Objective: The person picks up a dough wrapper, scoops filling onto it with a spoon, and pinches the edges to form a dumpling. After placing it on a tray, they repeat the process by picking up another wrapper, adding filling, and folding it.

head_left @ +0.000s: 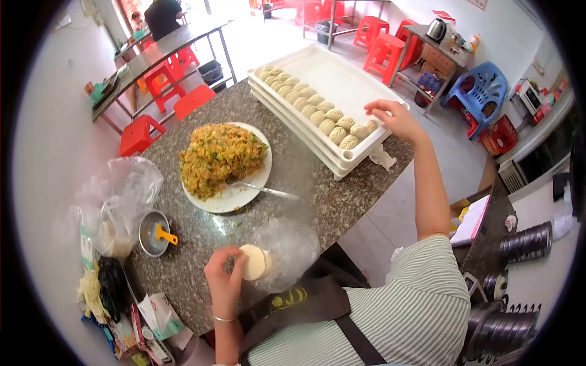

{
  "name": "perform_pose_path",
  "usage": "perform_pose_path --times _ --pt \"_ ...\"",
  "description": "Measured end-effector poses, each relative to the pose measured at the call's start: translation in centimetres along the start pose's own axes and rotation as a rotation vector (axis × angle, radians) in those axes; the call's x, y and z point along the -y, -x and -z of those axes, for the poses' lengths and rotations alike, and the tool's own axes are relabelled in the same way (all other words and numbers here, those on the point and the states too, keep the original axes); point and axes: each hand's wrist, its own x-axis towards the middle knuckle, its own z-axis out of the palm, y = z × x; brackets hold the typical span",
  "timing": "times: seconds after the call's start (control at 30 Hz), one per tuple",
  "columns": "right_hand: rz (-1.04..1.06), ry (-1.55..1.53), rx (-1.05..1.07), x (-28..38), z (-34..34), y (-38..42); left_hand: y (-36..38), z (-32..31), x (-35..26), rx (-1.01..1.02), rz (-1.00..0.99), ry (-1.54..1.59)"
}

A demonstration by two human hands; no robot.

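Observation:
My left hand (224,274) pinches a round, pale dough wrapper (252,262) at its edge, beside a clear plastic bag (292,250) with more dough showing at its mouth. Over the near right corner of a white tray (360,76) is my right hand (394,119), fingers stretched out and apart, with nothing seen in them. Just below its fingertips, pleated dumplings (317,118) lie in rows along the tray's left side. A white plate (259,174) bears a heap of chopped orange-and-green filling (220,155), with a metal spoon (268,190) resting in it.
A metal bowl (145,235) with a yellow-handled tool (165,235) stands left on the speckled stone table (195,244). Plastic bags (131,186) and packets crowd the left edge. Red stools (384,55), tables, a blue chair (482,88) and a seated person (163,18) are beyond.

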Motion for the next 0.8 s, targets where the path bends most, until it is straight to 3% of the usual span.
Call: perform_pose_path --times 0.13,0.3,0.4,0.53,0.63,0.67,0.7,0.73,0.8 --pt "0.159 -0.071 -0.176 6.8 -4.9 2.4 0.2 0.0 -0.7 -0.1 0.13 -0.054" --pt "0.505 -0.116 0.19 11.9 -13.9 4.5 0.5 -0.1 -0.6 -0.145 -0.037 -0.192" --pt "0.449 -0.008 0.114 11.3 -20.1 4.2 0.9 -0.1 -0.9 -0.143 0.036 -0.199" --pt "0.371 -0.046 0.238 10.9 -24.1 4.2 0.8 0.9 -0.8 -0.036 0.043 -0.193" --pt "0.615 -0.01 0.091 11.8 -23.6 3.7 0.9 1.7 -1.2 0.029 -0.034 0.033" --pt "0.618 -0.01 0.099 12.7 -22.4 3.7 1.1 1.8 -1.4 0.111 0.075 0.309" --pt "0.464 -0.092 0.076 14.4 -20.6 3.7 1.4 1.8 -1.5 0.195 0.185 0.588" --pt "0.304 -0.171 0.051 15.2 -19.8 3.6 1.5 1.9 -1.5 0.196 0.193 0.592" --pt "0.295 -0.163 0.022 13.0 -20.5 2.3 1.3 2.1 -1.4 0.251 0.3 0.854"
